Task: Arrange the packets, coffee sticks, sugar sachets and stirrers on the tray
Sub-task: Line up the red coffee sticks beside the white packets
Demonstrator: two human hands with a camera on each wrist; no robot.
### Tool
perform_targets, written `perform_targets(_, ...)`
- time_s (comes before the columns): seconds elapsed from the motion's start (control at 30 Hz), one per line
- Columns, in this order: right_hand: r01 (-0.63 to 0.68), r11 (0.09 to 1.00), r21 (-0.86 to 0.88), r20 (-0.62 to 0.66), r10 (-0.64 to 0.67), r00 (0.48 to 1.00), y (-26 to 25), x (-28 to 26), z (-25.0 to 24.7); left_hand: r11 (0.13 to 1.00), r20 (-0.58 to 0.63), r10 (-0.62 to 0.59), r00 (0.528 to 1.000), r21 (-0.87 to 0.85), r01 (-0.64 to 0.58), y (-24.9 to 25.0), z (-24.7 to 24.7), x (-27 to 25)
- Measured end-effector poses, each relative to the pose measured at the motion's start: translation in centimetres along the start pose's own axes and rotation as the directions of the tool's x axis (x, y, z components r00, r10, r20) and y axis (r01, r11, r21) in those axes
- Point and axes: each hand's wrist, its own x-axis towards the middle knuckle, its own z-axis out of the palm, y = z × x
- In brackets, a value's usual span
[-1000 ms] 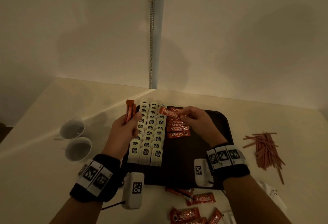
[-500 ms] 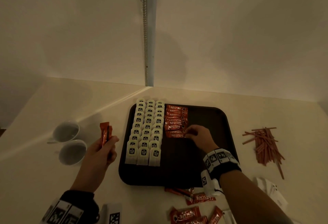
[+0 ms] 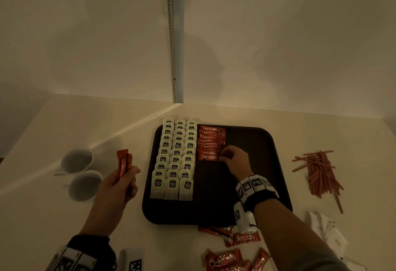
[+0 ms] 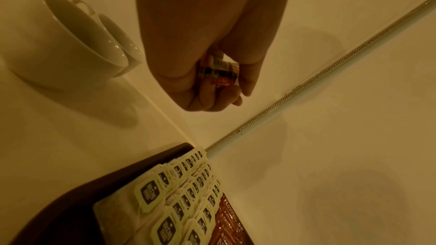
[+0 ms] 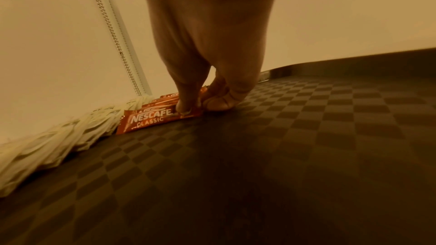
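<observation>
**Coffee stick going down on the tray, spares in the left hand**

We have the right hand (image 3: 234,159) on the dark tray (image 3: 252,185), its grip pinching the near coffee stick (image 5: 151,119) at its right end; that stick lies flat as the front of the red column (image 3: 211,142). Just left of the column, three rows of white packets (image 3: 175,159) fill the tray's left side. Left hand (image 3: 121,185) is off the tray over the table (image 3: 42,206), grip closed around upright coffee sticks (image 3: 123,162), near two white cups (image 3: 82,174). Stirrers (image 3: 319,172) are piled right of the tray, loose sticks (image 3: 227,258) in front.
</observation>
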Motion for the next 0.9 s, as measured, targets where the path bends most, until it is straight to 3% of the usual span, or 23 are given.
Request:
perform_targets(0.2,-0.009,0.998,-0.067,-0.067,0.004,0.998,-0.2,-0.1,0.6,1.000,0.018,-0.010,1.000,-0.021,0.011,0.1,0.0,0.0)
perform_targets(0.5,0.026,0.999,-0.024,-0.115,-0.028,0.993,-0.3,-0.5,0.9,0.989,0.047,-0.087,0.995,-0.117,0.092,0.2,0.3,0.3)
perform_targets(0.7,0.135,0.984,-0.115,0.010,-0.135,0.991,-0.4,-1.3,0.9,0.992,0.053,-0.105,0.993,-0.067,0.109,0.1,0.4,0.2)
perform_targets(0.9,0.143,0.971,-0.194,0.049,-0.136,0.989,-0.6,-0.9,0.8,0.993,0.049,-0.106,0.993,-0.055,0.108,0.1,0.2,0.3)
